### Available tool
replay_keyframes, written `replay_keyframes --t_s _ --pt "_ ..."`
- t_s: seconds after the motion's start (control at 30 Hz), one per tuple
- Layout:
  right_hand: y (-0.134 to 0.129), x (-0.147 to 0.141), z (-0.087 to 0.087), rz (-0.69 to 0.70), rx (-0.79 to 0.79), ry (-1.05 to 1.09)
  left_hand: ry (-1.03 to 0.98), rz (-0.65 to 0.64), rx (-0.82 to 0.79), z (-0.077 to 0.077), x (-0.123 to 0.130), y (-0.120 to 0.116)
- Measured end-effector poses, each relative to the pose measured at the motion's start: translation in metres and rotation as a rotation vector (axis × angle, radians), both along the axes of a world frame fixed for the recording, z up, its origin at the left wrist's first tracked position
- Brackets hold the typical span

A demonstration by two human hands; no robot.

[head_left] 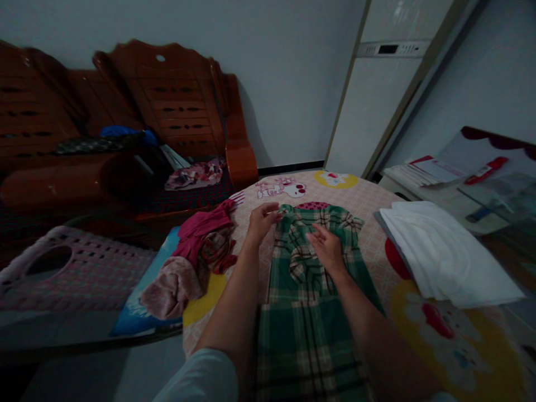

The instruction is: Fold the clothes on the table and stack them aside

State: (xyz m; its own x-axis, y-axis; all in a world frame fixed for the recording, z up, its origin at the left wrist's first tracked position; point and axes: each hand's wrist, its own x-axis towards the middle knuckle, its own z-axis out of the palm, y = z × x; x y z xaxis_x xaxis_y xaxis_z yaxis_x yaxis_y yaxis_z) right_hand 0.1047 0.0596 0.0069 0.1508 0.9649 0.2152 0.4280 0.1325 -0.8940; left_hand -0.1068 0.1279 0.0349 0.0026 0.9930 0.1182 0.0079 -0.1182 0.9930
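Note:
A green plaid garment (305, 329) with cream and dark lines lies lengthwise in front of me, with its lower end toward me. A bunched plaid part, perhaps a sleeve, rests on its upper middle. At its far left corner, my left hand (263, 222) has thumb and fingers closed on the cloth edge. My right hand (327, 249) is over the bunched part, fingers and thumb apart; whether it touches the cloth is hard to tell.
The round table has a patterned cloth (247, 223). Magenta and pinkish clothes (203, 234) lie at its left edge, folded white cloth (452, 251) at its right. Beyond stand a wooden sofa (176, 95), a pink woven basket (96, 273) and a tall white air conditioner (368, 100).

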Motion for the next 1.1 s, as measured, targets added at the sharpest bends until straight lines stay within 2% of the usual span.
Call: replay_keyframes --t_s 0.1,0.2,0.27,0.4,0.5,0.63,0.83,1.1 --pt "-0.002 -0.003 0.002 -0.013 -0.021 -0.149 0.181 0.207 -0.07 -0.018 -0.005 0.01" --pt "-0.003 -0.004 0.005 0.006 0.005 -0.293 0.333 0.254 -0.145 -0.028 -0.009 0.014" --pt "-0.003 -0.003 0.005 -0.018 0.026 -0.28 0.42 0.262 -0.141 -0.031 -0.01 0.013" --pt "0.001 0.005 0.003 -0.186 0.051 -0.113 0.57 0.283 -0.053 -0.025 -0.01 0.011" --pt "0.003 0.01 0.0 -0.271 0.03 -0.032 0.711 0.231 0.074 -0.018 -0.004 0.018" --pt "0.004 0.013 -0.005 -0.318 0.023 -0.007 0.866 0.057 0.243 -0.013 0.009 0.04" --pt "0.005 0.015 -0.009 -0.322 0.039 -0.056 1.086 -0.191 0.326 -0.012 0.02 0.07" --pt "0.006 0.014 -0.007 -0.28 0.0 -0.091 1.172 -0.229 0.317 -0.011 0.019 0.077"
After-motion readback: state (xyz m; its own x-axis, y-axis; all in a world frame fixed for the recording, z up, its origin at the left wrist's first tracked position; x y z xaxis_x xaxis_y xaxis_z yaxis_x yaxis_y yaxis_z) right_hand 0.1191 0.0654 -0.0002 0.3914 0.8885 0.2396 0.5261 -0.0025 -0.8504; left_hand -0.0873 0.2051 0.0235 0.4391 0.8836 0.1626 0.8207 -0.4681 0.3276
